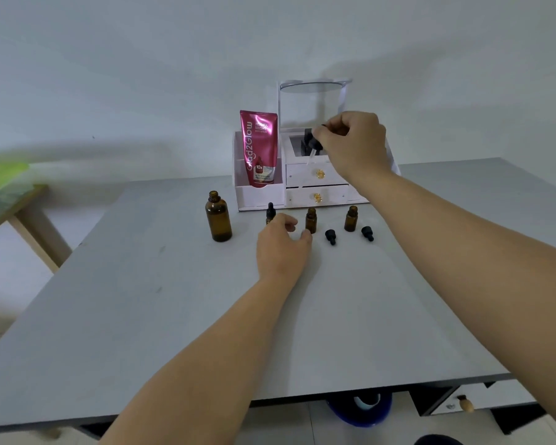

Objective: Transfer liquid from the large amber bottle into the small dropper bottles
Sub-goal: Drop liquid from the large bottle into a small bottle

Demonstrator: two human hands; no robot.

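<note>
Glass, amber: large open-necked bottle (219, 220) at 9 o'clock of left hand (281, 242), whose fingers curl loosely around a small bottle (310, 220). Right hand (355, 144), raised, pinches black rubber-bulbed dropper (315, 146). Matte grey table (206, 316), near half bare.

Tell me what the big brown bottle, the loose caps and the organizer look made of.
Big brown bottle: likely amber glass, glossy and see-through. Loose caps: matte black, probably rubber bulbs on plastic collars. Organizer: opaque white, plastic or painted board, unclear which; gold knobs.
</note>
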